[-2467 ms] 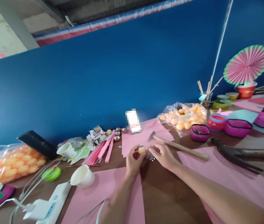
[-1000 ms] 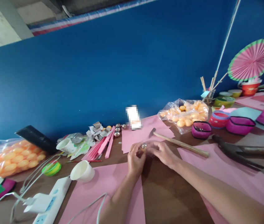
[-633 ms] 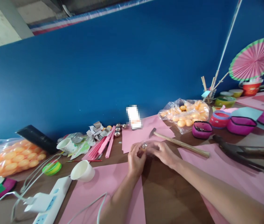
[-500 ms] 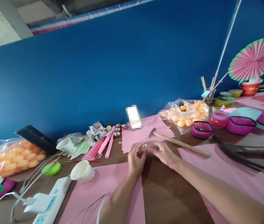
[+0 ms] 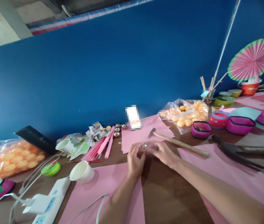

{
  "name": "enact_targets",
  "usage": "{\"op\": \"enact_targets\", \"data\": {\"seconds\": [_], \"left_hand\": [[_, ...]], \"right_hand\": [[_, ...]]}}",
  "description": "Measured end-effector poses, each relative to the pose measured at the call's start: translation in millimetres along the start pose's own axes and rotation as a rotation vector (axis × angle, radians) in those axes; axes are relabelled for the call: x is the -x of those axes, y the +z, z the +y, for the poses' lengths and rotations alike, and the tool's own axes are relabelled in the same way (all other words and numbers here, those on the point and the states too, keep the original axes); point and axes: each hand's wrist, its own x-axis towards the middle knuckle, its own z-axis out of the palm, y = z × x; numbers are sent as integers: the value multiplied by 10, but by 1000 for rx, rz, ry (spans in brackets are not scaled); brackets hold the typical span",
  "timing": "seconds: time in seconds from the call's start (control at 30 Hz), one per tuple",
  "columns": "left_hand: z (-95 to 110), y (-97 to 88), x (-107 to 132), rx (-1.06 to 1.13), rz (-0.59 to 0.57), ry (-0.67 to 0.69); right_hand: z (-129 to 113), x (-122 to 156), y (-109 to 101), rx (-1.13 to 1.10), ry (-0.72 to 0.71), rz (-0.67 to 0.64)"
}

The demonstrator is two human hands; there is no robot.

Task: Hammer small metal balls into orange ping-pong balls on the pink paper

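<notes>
My left hand [image 5: 135, 158] is closed, its fingertips pinching a small shiny silver piece [image 5: 144, 145] just above the brown tabletop. The piece looks rounded, but is too small and blurred to name surely. Curled toward it from the other side is my right hand [image 5: 161, 151], with thumb and forefinger close to the piece. Motion smears those fingers, and what they hold is hidden. Beyond my right hand a small hammer [image 5: 181, 143] with a wooden handle lies partly on pink paper [image 5: 143, 135]. Several shiny metal balls [image 5: 116, 134] sit near the wall.
A white cup [image 5: 82, 172] stands on pink paper at left, beside a white power strip [image 5: 52, 202]. Bags of orange balls [image 5: 17, 160] lie at both sides. A large claw hammer [image 5: 237, 152] and magenta containers [image 5: 240, 126] are at right. A blue wall [image 5: 99, 71] closes the back.
Almost nothing differs. Both hands stay together around the small silver piece, and the whole view has shifted very slightly.
</notes>
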Motion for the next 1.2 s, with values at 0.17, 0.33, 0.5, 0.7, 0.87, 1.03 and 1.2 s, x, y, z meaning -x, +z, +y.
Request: {"op": "enact_targets", "data": {"seconds": [0.17, 0.33, 0.5, 0.7, 0.87, 1.03, 1.2], "left_hand": [[13, 0, 3, -19, 5, 20], [29, 4, 3, -29, 9, 43], [57, -5, -1, -73, 6, 66], [64, -7, -6, -121, 13, 89], [53, 6, -3, -116, 4, 83], [76, 10, 3, -125, 11, 86], [101, 15, 13, -108, 12, 58]], "right_hand": [[21, 7, -11, -20, 19, -14], [35, 5, -11, -134, 110, -4], [61, 1, -13, -195, 148, 20], [53, 5, -1, -278, 149, 13], [28, 3, 6, -280, 162, 26], [44, 0, 2, -275, 165, 40], [61, -1, 4, -268, 143, 51]]}}
